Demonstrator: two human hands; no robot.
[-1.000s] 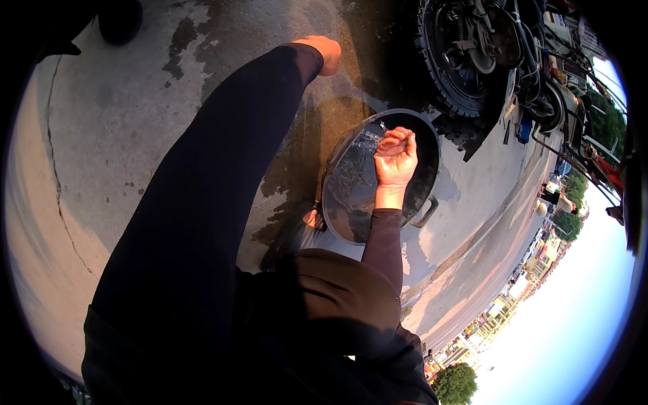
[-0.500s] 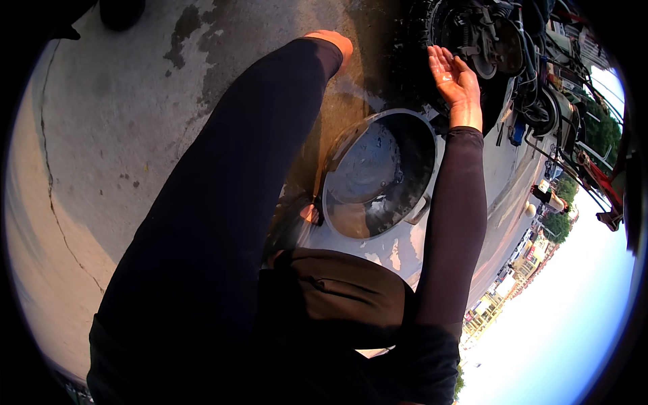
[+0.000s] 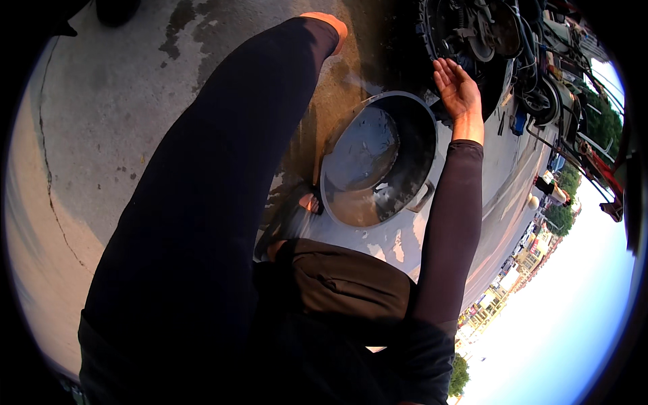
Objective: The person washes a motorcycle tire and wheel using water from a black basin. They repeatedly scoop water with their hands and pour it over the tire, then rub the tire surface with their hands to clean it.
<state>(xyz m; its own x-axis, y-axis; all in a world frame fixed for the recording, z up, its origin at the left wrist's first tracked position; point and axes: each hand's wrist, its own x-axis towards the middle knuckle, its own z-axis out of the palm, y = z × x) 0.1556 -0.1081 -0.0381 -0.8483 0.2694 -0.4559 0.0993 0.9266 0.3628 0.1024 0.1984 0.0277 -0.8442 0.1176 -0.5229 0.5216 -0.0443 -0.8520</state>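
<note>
A round dark basin (image 3: pixel 420 138) with a side handle stands between my arms, with water in the bottom that mirrors light. Beyond its right rim my right hand (image 3: pixel 460 91) is held palm up, fingers stretched and holding nothing. It is close to a black tyre (image 3: pixel 424 30) and the metal wheel parts of a vehicle. Past the basin's far left side reaches my left arm in a long dark sleeve. Only the wrist and back of my left hand (image 3: pixel 329 28) show; its fingers are hidden.
Wet concrete ground (image 3: pixel 351 67) surrounds the basin. My bent knee (image 3: pixel 351 287) and foot (image 3: pixel 310 203) are on the near side. The vehicle's frame and springs fill the upper right. Farther off are a person (image 3: pixel 553 190), trees and buildings.
My left hand has moved slightly farther away, while my right hand has come a little nearer and its palm has turned somewhat. The basin sits a bit higher in view.
</note>
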